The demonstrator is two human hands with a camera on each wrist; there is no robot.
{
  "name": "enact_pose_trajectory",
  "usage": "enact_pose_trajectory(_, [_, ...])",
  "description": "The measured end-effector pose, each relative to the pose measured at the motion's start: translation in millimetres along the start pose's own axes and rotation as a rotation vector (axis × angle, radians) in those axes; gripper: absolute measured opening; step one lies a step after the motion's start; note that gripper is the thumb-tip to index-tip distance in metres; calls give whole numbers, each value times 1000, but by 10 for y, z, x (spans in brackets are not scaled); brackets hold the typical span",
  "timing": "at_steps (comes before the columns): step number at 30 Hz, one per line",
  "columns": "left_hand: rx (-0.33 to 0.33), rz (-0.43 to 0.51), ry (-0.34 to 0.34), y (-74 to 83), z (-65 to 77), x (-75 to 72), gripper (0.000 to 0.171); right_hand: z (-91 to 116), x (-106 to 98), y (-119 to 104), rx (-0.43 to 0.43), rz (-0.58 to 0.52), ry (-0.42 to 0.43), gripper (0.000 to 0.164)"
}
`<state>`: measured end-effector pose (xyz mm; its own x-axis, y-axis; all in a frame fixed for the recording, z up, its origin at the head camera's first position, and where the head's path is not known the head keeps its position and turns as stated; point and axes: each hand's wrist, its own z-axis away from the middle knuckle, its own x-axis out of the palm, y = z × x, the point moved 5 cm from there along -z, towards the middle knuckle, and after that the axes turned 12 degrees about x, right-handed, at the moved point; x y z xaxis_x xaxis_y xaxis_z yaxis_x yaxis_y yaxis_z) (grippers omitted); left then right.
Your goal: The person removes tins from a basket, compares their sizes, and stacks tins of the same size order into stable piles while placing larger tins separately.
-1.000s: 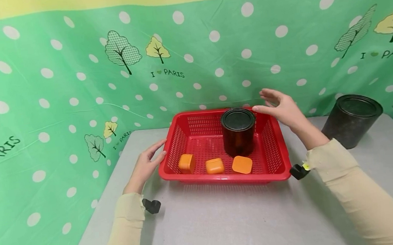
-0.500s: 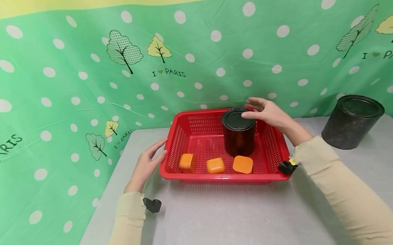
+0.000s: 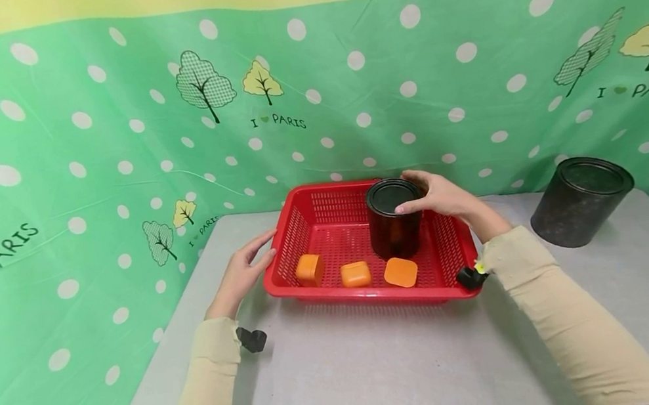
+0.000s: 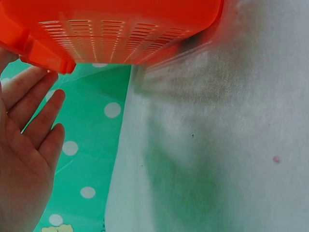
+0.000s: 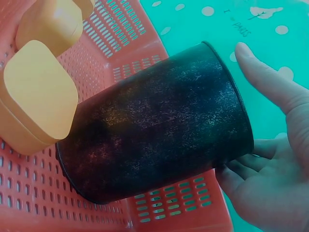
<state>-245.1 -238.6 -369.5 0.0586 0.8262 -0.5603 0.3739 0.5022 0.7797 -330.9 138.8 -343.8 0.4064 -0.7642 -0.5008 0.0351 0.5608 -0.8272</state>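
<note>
A black cylindrical can [image 3: 395,228] with a rimmed round top stands upright in a red perforated plastic basket [image 3: 334,296], toward its back right. My right hand [image 3: 443,198] is at the can's upper right side. In the right wrist view the thumb [image 5: 263,77] lies straight, a small gap from the rim, while the fingers pass behind the can's top. My left hand [image 3: 241,274] has its fingertips at the basket's left rim, fingers [image 4: 41,121] nearly straight and the palm showing. Inside the basket, along its front, lie three orange rounded boxes [image 3: 356,274].
A second black can [image 3: 580,205] stands on the grey table [image 3: 366,370] to the right of the basket. Behind the table hangs a green dotted curtain [image 3: 349,94]. A black wrist camera [image 3: 471,277] overlaps the basket's front right corner.
My right hand has moved left and down from above the basket's back right corner to the top of the can. The left hand, basket and boxes stay where they were.
</note>
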Motion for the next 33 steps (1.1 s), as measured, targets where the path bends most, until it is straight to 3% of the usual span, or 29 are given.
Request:
enact_pose_trajectory(9, [8,-5,-7,-43,-11,16,49,-7,9,38,3,86,3,97])
enact_pose_trajectory(16, [16,-2,17,-338,-52,36,50,-9,15,17,-29,140,25,98])
enact_pose_trajectory(19, [28,-9,23,-397,-58,24,50,-7,15,-17,-51,165,49,95])
enact_pose_trajectory(28, [18,-7,18,-398,-56,33,51,49,-59,-72,-52,199,112,92])
enact_pose_trajectory(33, [-12,-4,8,-239,-38,27,51,142,-192,-143,-32,196,177,94])
